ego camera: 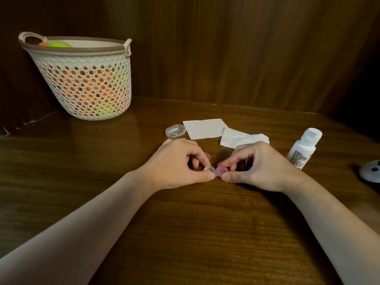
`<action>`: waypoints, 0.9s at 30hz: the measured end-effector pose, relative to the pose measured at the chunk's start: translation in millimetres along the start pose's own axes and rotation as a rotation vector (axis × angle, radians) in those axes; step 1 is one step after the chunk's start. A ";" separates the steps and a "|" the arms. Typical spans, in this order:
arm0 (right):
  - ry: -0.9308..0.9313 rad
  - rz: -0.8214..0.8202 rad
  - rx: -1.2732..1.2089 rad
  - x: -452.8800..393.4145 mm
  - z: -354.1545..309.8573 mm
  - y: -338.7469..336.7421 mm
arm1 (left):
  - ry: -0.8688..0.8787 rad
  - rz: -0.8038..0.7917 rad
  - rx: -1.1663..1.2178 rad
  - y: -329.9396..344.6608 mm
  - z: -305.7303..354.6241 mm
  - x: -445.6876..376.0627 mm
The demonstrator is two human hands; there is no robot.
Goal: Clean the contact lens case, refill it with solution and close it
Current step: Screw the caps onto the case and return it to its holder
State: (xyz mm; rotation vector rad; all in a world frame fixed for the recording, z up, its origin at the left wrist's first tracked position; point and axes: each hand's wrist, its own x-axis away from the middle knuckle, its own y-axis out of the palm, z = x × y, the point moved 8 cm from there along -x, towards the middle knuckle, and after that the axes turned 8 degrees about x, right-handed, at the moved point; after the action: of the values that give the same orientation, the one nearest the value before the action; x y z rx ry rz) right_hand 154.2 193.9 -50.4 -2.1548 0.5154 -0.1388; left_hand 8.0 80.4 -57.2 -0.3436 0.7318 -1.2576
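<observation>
The small contact lens case lies on the wooden table between my two hands. Its left well is clear and uncovered. My left hand pinches that left well between thumb and fingers. A loose purple cap sits just behind my left fingers. My right hand pinches the other purple cap on the case's right well. The white solution bottle stands upright to the right of my right hand, its cap on.
Two white tissues lie behind my hands, one flat, one crumpled. A clear oval plastic box sits left of them. A lattice basket of coloured balls stands far left. A grey object lies at the right edge.
</observation>
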 end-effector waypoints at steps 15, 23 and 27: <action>0.029 -0.058 -0.023 -3.1 9.5 4.7 | 0.062 0.107 -0.184 -6.6 11.5 4.5; 0.039 0.030 -0.038 -4.4 15.0 -4.4 | -0.036 0.280 -0.151 -29.4 -1.7 -3.3; 0.068 0.196 -0.047 -8.2 21.9 -13.4 | -0.042 0.079 -0.283 -15.4 -4.1 -13.9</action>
State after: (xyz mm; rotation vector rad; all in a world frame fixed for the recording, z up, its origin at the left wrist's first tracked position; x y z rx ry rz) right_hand 157.2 220.6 -52.1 -2.1368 0.7726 -0.0918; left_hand -7.7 89.5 -46.4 -0.5653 0.8811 -1.0696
